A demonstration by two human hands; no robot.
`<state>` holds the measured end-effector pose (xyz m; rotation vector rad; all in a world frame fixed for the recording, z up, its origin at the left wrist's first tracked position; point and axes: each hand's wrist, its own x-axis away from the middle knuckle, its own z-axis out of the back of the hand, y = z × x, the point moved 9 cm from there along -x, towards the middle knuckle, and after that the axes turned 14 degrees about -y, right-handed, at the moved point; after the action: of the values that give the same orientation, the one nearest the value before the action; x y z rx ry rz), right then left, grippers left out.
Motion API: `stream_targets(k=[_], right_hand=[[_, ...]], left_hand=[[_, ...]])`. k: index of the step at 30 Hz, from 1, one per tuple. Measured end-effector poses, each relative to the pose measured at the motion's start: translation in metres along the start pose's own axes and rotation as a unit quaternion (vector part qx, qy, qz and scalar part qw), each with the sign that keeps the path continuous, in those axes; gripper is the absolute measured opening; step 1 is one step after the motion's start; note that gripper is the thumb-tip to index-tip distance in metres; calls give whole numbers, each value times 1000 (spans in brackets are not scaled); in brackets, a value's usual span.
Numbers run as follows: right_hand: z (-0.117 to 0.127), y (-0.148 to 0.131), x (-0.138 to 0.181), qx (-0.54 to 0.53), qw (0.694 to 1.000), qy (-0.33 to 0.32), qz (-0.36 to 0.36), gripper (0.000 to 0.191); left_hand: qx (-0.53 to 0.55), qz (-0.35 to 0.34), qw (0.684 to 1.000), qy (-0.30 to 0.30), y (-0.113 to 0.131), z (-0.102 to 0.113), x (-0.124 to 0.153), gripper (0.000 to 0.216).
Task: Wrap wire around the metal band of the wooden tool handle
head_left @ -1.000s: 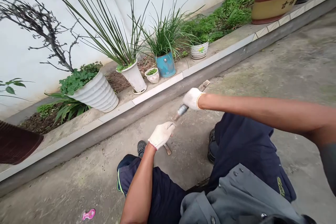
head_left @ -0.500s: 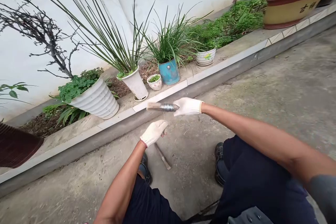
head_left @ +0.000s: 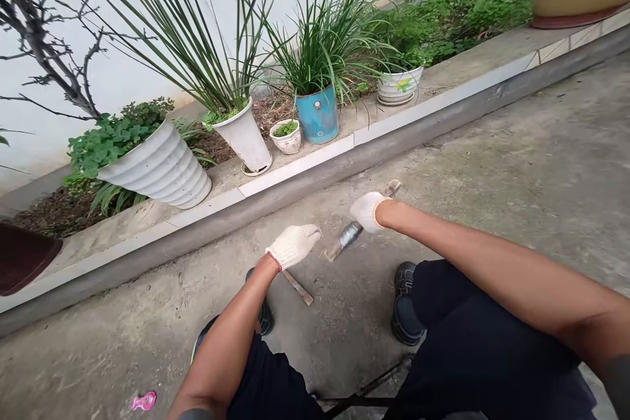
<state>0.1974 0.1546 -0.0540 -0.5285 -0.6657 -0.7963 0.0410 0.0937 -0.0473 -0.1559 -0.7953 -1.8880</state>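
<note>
My right hand (head_left: pixel 368 211), in a white knit glove, is closed around a wooden stick (head_left: pixel 394 186). Silvery wire (head_left: pixel 350 235) is wound in a tight coil near the stick's lower end, which slants down towards my left hand. That left hand (head_left: pixel 294 246), gloved as well, has its fingers pinched together just left of the coil. A thin strand ran from the coil to these fingers a moment ago; it is too fine to make out now. Below my left hand a second wooden stick (head_left: pixel 298 287) lies on the concrete, its upper end hidden.
A tiled ledge (head_left: pixel 295 167) crosses ahead, bearing a ribbed white pot (head_left: pixel 162 167), a tall white pot (head_left: pixel 246 138), a small pot (head_left: pixel 288 140) and a blue pot (head_left: pixel 317 119). A pink object (head_left: pixel 144 401) lies on the ground at lower left. My shoes flank the second stick.
My right hand has moved right and turned the wire-wound stick from nearly level to a steep slant. My left hand stays pinched, slightly lower. The view has tilted down.
</note>
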Motion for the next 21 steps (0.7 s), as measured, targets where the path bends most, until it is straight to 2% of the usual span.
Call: stream_targets(k=[2,4,6,7,11,15,18,21], right_hand=[[-17,-7,4,17,997,-54,50,16],[-26,-16,13,9,989,-75,128,13],[-18,-18,23,-40,984,-39,170,17],[-10,-15,26,-80,982,-5,170,21],[16,5,29,-207,968,91,108,29],[30,25,24,-150,976,157,-9,26],[22,33,15,-55,989,107,-90,30],[2,26,10,-8,995,34,-97,28]], left_hand=[[5,-5,1000,-5,-4,-1,-1,34],[21,-18,1000,-13,-6,-5,-2,34],[34,-32,999,-17,-3,-10,-3,32],[38,-36,999,-13,-1,-12,-2,34],[16,-35,999,6,11,-17,0,41],[-16,-4,1000,6,16,-20,2,34],[-49,18,999,-10,13,-23,3,34],[-80,8,997,-8,10,-22,4,35]])
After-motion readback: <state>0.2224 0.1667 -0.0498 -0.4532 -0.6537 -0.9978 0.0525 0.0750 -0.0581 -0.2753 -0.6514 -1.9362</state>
